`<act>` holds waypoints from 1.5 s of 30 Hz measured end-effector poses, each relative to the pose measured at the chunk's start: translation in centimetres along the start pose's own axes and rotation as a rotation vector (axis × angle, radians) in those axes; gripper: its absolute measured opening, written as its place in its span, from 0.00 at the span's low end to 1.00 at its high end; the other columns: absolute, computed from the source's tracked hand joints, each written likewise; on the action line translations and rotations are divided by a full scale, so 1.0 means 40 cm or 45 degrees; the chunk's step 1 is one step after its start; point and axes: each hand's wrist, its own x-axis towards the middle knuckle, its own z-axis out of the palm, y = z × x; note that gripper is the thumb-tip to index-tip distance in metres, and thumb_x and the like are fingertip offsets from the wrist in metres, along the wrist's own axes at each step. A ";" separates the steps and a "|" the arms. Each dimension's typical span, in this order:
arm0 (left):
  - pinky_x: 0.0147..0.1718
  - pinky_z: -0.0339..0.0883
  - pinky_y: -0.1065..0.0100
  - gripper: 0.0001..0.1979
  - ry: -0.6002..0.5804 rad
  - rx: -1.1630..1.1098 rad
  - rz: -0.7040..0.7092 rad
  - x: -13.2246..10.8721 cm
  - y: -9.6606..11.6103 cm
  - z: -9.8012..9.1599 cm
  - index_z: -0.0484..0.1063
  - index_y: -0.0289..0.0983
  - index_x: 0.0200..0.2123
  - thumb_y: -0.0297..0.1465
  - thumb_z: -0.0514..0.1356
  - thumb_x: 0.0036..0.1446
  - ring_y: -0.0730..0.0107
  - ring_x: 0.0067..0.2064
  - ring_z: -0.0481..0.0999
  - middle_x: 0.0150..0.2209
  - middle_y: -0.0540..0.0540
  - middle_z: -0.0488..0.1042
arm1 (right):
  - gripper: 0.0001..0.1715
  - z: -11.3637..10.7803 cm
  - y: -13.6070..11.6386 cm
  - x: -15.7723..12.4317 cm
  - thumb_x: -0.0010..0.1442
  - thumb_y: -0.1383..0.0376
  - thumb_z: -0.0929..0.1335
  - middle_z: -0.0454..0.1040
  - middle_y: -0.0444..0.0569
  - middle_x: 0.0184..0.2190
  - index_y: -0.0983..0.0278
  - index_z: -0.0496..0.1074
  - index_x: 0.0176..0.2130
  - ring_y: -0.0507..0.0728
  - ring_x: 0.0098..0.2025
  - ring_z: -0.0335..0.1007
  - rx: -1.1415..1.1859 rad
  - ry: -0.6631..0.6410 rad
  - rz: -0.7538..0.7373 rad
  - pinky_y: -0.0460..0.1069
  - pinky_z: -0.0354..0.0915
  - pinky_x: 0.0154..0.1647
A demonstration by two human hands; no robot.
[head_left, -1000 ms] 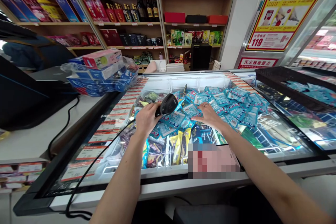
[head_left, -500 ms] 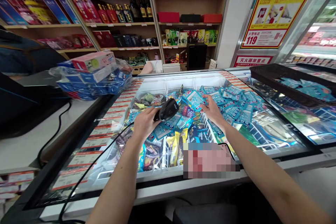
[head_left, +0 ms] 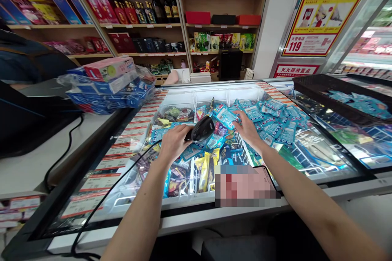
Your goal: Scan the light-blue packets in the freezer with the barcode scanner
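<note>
My left hand (head_left: pixel 174 140) is wrapped round the handle of a black corded barcode scanner (head_left: pixel 203 129), its head tilted toward the right. With the fingertips of my right hand (head_left: pixel 247 129) I hold a light-blue ice cream packet (head_left: pixel 226 116) by its right edge, just beyond the scanner's head. More blue packets (head_left: pixel 271 120) lie heaped to the right of that hand. Below the scanner, yellow packets (head_left: pixel 206 171) and other wrapped items fill the white wire baskets (head_left: pixel 245 151) of the chest freezer.
A phone with a blurred screen (head_left: pixel 245 185) lies on the freezer's front edge. Plastic-wrapped blue boxes (head_left: pixel 107 94) sit at the left. A dark tray (head_left: pixel 346 96) of blue packets stands at the right. The scanner's cable (head_left: pixel 101 200) runs over the price-labelled left rim.
My left hand and the scanner have shifted slightly right, closer to the blue packet. The packet in my right hand has moved a little left and tilted.
</note>
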 end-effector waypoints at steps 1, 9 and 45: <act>0.39 0.63 0.63 0.18 -0.012 -0.005 0.000 0.000 0.002 0.000 0.67 0.41 0.49 0.34 0.57 0.53 0.58 0.46 0.72 0.42 0.43 0.73 | 0.24 0.001 0.000 0.000 0.60 0.62 0.58 0.69 0.52 0.46 0.60 0.57 0.56 0.57 0.33 0.71 -0.008 0.001 0.000 0.57 0.68 0.40; 0.40 0.63 0.62 0.18 -0.008 -0.033 0.016 0.002 0.011 0.004 0.67 0.40 0.48 0.33 0.57 0.53 0.57 0.46 0.71 0.41 0.43 0.73 | 0.25 0.005 0.005 0.001 0.60 0.62 0.58 0.68 0.53 0.48 0.60 0.57 0.56 0.59 0.38 0.71 -0.037 0.011 -0.024 0.58 0.67 0.44; 0.38 0.64 0.64 0.20 0.143 0.132 -0.301 -0.013 -0.061 0.023 0.66 0.41 0.50 0.37 0.57 0.52 0.57 0.47 0.71 0.44 0.44 0.73 | 0.18 -0.048 0.051 0.006 0.61 0.55 0.61 0.67 0.54 0.46 0.60 0.73 0.42 0.65 0.51 0.55 -0.643 0.164 -0.179 0.61 0.54 0.52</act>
